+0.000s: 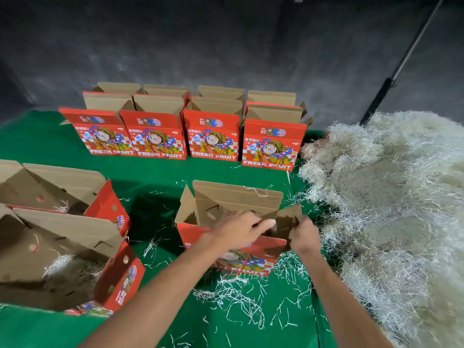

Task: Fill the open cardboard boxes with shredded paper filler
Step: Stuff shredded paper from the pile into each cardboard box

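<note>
Both my forearms reach in from the bottom edge to the open fruit box (233, 217) on the green table cover (155, 177); my left hand (241, 228) lies over its near rim with fingers stretched inside, while my right hand (302, 236) pinches the right side flap. Whatever is inside stays hidden behind my hands. Shredded paper filler (391, 197) heaps just right, cut off by the frame.

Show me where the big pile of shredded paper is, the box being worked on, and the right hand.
Shredded paper pile (391, 197), head view, on the heap's middle.
Near box (238, 199), head view, on its raised back flap.
Right hand (305, 237), head view, on the back of the hand, gripping the box's right flap.
</note>
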Demonstrator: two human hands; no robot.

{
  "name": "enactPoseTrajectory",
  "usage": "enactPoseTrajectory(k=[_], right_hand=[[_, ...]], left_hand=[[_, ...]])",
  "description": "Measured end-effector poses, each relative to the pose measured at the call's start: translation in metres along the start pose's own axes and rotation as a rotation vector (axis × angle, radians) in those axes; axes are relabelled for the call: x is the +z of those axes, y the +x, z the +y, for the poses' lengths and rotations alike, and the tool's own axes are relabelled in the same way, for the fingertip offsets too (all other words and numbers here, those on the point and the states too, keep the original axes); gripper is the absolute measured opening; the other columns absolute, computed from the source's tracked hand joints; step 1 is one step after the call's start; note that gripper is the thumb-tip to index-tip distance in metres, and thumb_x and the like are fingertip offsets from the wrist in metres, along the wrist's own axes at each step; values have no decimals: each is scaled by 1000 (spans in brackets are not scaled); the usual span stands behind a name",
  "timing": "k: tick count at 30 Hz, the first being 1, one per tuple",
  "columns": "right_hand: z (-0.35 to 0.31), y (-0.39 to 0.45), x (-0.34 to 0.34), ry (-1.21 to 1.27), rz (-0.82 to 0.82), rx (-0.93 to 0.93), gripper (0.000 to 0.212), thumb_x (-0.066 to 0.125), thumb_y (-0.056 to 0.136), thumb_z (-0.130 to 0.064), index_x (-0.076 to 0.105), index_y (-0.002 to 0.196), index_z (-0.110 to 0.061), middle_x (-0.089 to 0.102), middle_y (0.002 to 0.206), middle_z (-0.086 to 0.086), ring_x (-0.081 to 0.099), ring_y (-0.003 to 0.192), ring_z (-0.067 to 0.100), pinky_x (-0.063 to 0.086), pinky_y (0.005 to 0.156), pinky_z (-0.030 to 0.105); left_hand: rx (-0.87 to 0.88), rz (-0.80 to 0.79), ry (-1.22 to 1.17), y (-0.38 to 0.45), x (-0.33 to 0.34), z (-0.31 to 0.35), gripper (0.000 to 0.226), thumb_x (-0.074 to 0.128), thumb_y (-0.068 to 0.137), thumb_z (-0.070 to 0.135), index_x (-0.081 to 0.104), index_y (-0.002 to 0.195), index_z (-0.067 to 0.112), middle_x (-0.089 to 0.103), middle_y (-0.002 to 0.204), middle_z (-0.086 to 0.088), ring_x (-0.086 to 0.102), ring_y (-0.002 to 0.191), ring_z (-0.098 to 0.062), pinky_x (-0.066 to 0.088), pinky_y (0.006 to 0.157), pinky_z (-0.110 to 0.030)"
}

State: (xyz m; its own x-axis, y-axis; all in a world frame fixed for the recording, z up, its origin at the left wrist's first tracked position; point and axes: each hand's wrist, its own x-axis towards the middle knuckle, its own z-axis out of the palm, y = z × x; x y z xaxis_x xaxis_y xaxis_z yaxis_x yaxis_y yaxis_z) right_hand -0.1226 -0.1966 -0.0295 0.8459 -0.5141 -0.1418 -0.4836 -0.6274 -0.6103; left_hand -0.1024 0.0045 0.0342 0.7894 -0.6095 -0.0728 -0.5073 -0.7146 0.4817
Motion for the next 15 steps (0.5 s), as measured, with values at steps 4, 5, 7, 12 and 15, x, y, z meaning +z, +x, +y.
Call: enactPoseTrajectory(k=[4,5,7,12,15], right_hand=[[5,-9,3,-87,73,-88,44,55,100,-31,38,130,-4,65,108,16,66,80,31,58,67,45],[8,-11,6,-127,80,-145,59,58,99,-30,28,143,-4,59,123,17,67,91,32,59,72,45],[13,-8,10,-246,115,-243,71,47,103,-38,11,156,-6,35,155,16,49,132,33,49,102,49],[14,3,13,-707,-27,-261,91,16,96,-72,-13,155,-9,-20,162,8,-19,151,25,-12,122,46],[8,7,21,-696,-116,-191,105,-16,77,-76,-16,153,-4,-21,161,14,-20,150,27,-13,122,49]], left_hand=[[-141,143,-15,-10,-23,-64,51,33,99,63,66,119,31,66,71,7,57,50,-5,54,63,-24],[-172,181,-126,-13,-26,-78,39,40,99,57,65,119,34,66,70,11,50,43,-3,49,52,-20],[-214,279,-367,-17,-32,-98,22,52,98,48,63,114,39,69,73,18,41,36,-1,35,39,-18],[-340,305,-437,-17,-39,-136,21,58,98,36,61,118,41,68,115,2,62,69,-12,40,56,-23],[-436,324,-538,-18,-41,-160,28,61,96,33,58,119,48,53,140,5,59,113,-17,45,82,-29]])
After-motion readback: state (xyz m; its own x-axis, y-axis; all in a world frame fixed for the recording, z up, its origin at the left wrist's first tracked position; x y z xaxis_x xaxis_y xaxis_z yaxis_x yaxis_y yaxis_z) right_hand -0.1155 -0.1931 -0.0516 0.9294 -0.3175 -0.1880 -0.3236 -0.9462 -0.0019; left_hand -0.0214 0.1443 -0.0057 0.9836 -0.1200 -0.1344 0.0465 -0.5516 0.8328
